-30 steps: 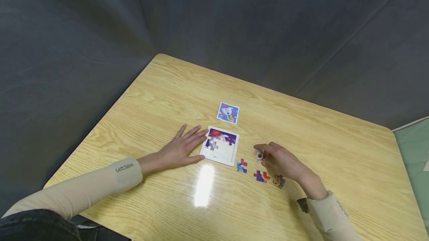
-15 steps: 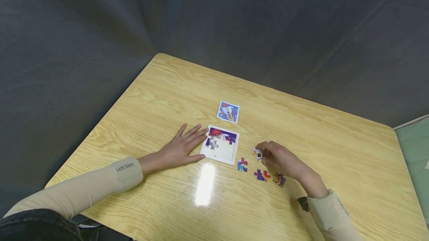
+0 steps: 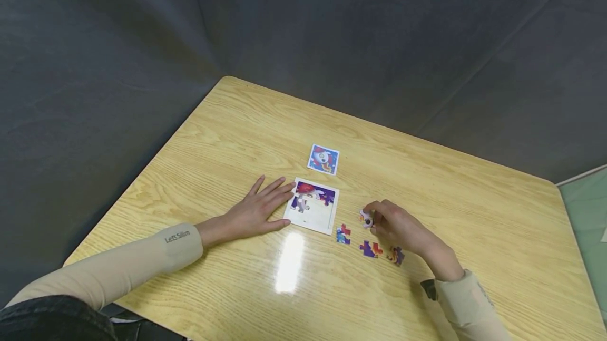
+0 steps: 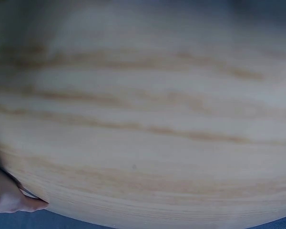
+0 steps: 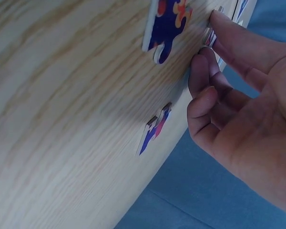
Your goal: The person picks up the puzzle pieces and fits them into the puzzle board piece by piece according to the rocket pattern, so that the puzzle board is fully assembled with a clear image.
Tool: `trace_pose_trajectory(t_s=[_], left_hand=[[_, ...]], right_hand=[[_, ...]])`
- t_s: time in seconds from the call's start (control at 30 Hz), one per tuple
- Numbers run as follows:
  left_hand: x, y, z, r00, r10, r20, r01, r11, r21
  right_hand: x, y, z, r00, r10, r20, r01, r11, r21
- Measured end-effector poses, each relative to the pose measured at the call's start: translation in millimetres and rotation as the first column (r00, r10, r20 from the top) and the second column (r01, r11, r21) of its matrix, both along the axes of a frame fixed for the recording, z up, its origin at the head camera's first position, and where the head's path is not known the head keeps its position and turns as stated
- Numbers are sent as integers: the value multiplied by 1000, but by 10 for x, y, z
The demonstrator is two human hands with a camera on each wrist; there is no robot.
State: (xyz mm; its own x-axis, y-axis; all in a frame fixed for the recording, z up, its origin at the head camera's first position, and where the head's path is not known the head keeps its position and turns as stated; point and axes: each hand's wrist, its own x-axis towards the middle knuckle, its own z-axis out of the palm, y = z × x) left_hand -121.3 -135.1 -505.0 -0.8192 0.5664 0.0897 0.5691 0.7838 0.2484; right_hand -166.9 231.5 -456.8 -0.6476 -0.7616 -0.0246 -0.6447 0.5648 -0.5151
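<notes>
My left hand (image 3: 256, 212) lies flat with spread fingers, its fingertips on the left edge of a white puzzle tray (image 3: 310, 220). Joined pieces with red, purple and white artwork fill the tray's top and left side. To the right, my right hand (image 3: 399, 227) pinches a white-and-grey jigsaw piece (image 3: 365, 218) between thumb and fingers, low over the table. The right wrist view shows that grip from the side, with the piece mostly hidden by the fingers. Near this hand lie a blue-and-red piece (image 3: 343, 234), a purple-and-red piece (image 3: 369, 249) and an orange-and-purple piece (image 3: 395, 255).
Behind the tray lies a small square picture card (image 3: 323, 159) with a white character on blue. Everything rests on a wood-grain table (image 3: 227, 135), backed by a dark curtain (image 3: 355, 40). The left wrist view holds mostly tabletop, with part of a finger at its lower left.
Both hands stay nearly where they were. The pinched piece shifts only very slightly between the right fingers; the tray and loose pieces have not moved.
</notes>
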Motion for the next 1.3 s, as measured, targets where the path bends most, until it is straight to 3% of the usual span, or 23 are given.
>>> trace_pose_trajectory(t_s=[0.4,0.67,1.3], left_hand=[[1,-3,2,1000,-1,-3,1,1000,-9],[-4,-5,-4,1000,-8,-23,8,1000,12],[-2,2,-3,999,-11,-32,11,1000,10]], right_hand=[[6,11,17,999,-35,8,35,999,11],[26,19,13,992,-100,71,99,995,20],[31,45,-9,974,-188,127,187,982,16]])
